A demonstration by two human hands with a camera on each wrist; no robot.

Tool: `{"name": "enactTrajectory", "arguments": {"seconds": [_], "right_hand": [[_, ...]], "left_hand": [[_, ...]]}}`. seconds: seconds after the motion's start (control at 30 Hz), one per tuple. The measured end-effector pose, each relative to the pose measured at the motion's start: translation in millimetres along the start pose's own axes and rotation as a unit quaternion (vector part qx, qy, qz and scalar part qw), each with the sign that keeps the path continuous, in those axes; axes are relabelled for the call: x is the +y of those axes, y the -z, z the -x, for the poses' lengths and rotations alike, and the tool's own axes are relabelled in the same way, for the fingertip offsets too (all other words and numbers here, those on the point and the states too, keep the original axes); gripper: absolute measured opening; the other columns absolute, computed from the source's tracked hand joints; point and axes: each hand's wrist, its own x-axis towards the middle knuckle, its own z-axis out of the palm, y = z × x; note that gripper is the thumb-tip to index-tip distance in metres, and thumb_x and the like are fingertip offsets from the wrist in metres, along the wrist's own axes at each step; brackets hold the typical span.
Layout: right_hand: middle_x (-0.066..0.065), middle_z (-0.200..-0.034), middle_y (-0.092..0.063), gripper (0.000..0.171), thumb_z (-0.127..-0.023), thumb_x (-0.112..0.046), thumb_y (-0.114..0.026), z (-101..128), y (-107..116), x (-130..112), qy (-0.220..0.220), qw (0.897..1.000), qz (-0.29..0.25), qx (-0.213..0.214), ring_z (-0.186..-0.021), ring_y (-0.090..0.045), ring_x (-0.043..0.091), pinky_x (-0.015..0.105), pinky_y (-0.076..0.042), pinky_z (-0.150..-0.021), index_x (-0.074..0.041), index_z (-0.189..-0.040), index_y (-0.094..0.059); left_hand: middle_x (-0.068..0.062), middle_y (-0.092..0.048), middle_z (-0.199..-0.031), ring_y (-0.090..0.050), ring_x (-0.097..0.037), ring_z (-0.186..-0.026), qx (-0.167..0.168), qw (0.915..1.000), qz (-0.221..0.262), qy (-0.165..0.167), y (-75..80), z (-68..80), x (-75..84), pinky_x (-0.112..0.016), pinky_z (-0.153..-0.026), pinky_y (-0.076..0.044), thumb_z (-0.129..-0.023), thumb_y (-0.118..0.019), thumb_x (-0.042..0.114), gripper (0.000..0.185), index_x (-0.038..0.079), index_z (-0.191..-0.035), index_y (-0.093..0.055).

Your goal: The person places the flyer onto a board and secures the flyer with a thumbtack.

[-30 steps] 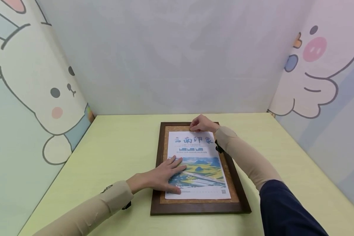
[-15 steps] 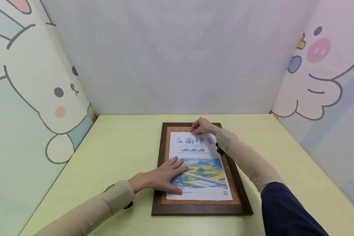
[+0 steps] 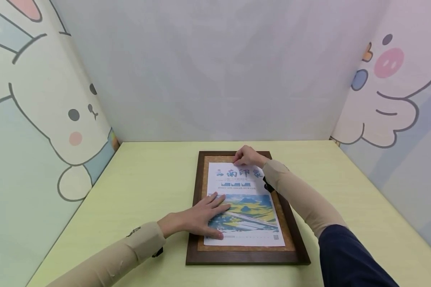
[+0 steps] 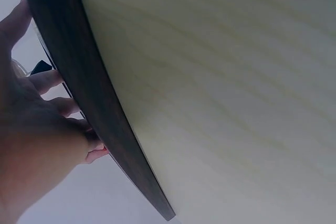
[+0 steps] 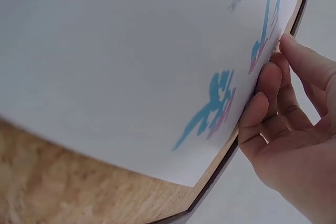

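A printed poster (image 3: pixel 244 187) with a blue title and a landscape picture lies on a cork board (image 3: pixel 289 235) in a dark wooden frame (image 3: pixel 244 258). My left hand (image 3: pixel 204 217) rests spread on the poster's left side, fingers straight, thumb near the lower left. In the left wrist view this hand (image 4: pixel 37 108) reaches over the frame's side. At the middle of the poster's top edge, my right hand (image 3: pixel 249 156) pinches what looks like a small pin, mostly hidden by the fingertips. The right wrist view shows this hand (image 5: pixel 294 114) with other fingers curled against the poster's edge.
The board lies on a pale yellow-green table (image 3: pixel 151 179). A grey back wall (image 3: pixel 215 71) stands behind it. Side walls with a cartoon rabbit (image 3: pixel 54 107) and a cartoon pig (image 3: pixel 391 87) flank the table.
The head view has shifted slightly, so the scene sits a little lower and farther right. Both hands keep nearly the same places on the poster.
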Motion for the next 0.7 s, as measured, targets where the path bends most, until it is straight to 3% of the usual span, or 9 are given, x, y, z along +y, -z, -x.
{"name": "enactTrajectory", "arguments": {"seconds": [0.47,0.7], "right_hand": [[0.006,-0.088,-0.073,0.004,-0.085,-0.011,-0.073,-0.1,-2.1,3.3,0.005,1.000,-0.008,0.007,-0.072,-0.058,0.014,0.023,-0.044,-0.067,-0.010,-0.083,-0.077],[0.005,-0.090,-0.071,0.009,-0.088,-0.017,-0.072,1.4,-0.6,2.9,-0.019,1.000,-0.014,-0.002,-0.074,-0.057,0.015,0.023,-0.044,-0.067,-0.011,-0.092,-0.076]], "left_hand": [[-0.007,-0.010,-0.164,-0.004,-0.036,-0.151,0.003,1.0000,-0.007,0.000,0.4,0.5,1.7,-0.056,-0.118,-0.019,-0.086,-0.061,0.060,0.088,0.024,-0.155,-0.022],[-0.009,-0.010,-0.164,-0.004,-0.036,-0.151,0.004,1.0000,-0.005,-0.005,-1.1,-0.1,1.2,-0.057,-0.118,-0.018,-0.086,-0.061,0.060,0.088,0.023,-0.155,-0.021]]}}
